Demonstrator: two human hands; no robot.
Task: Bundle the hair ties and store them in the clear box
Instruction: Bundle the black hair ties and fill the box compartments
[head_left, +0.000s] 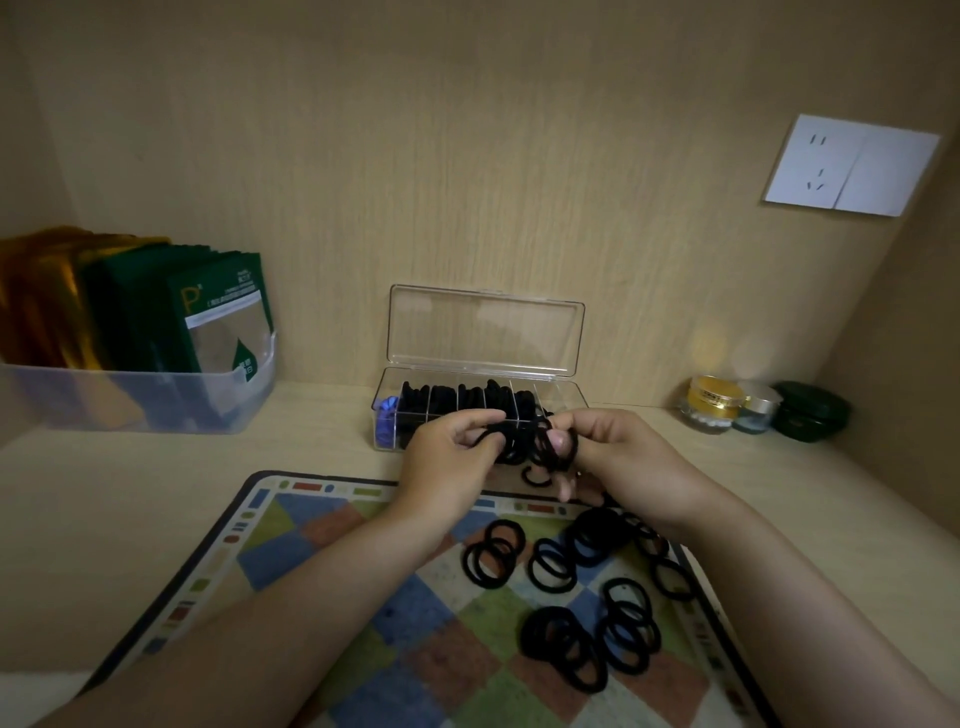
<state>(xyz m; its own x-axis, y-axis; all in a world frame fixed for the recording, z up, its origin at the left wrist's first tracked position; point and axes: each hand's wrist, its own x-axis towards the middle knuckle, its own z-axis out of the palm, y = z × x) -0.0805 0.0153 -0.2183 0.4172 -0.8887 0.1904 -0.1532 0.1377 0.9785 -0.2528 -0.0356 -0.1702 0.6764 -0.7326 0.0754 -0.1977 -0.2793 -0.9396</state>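
Mid-bundling: left hand (451, 451) and right hand (613, 457) pinch black hair ties (524, 441); next, drop bundle into clear box (563, 396) at tabletop's back edge.

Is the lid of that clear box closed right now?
No, the lid of the clear box stands open, raised upright at the back, with black hair ties showing in its compartments.

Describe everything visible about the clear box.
The clear box is a long, transparent, plastic-looking case with dividers. Its hinged lid stands open, upright by the wooden back wall. Black hair ties fill the middle compartments, something blue the leftmost; the rightmost looks empty. It sits on the pale shelf behind the patterned mat. The left hand and right hand partly hide its front wall.
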